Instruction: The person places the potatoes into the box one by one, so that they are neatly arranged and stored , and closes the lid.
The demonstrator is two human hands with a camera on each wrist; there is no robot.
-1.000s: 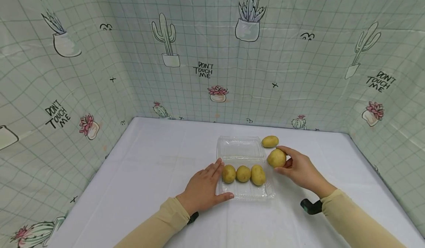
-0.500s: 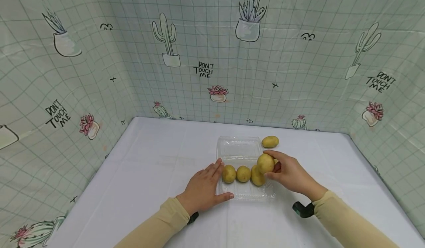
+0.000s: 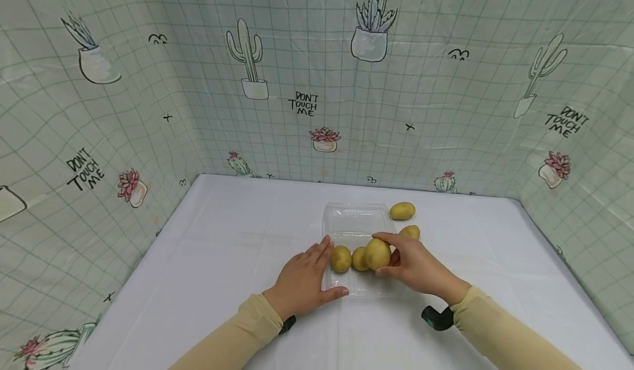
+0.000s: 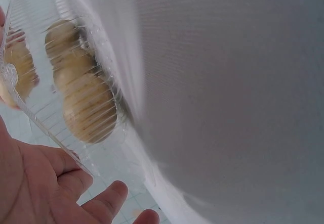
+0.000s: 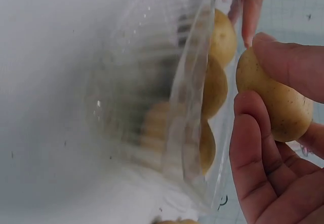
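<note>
My right hand (image 3: 418, 266) pinches a yellow potato (image 3: 377, 254) between thumb and fingers, above a clear plastic clamshell box (image 3: 364, 287). Inside the box three potatoes stand in a row; the right wrist view shows them through the wall, the nearest potato (image 5: 207, 148) partly covered by the box edge. In the head view the left potato (image 3: 340, 259) shows fully, while the held one overlaps the middle potato (image 3: 359, 259) and hides the third. My left hand (image 3: 304, 282) rests at the box's left side, fingers extended along its wall, thumb by the front edge.
Behind the base, the box's lid (image 3: 359, 218) lies folded open. Two more potatoes are on the white tabletop (image 3: 247, 238) right of the box: one potato (image 3: 402, 211) beside the lid, another potato (image 3: 410, 232) partly behind my right hand. Patterned cloth walls (image 3: 277, 139) enclose the table.
My right hand has carried the potato leftward from beside the box to over the row inside it, uncovering a potato on the table behind. My left hand has stayed in place.
</note>
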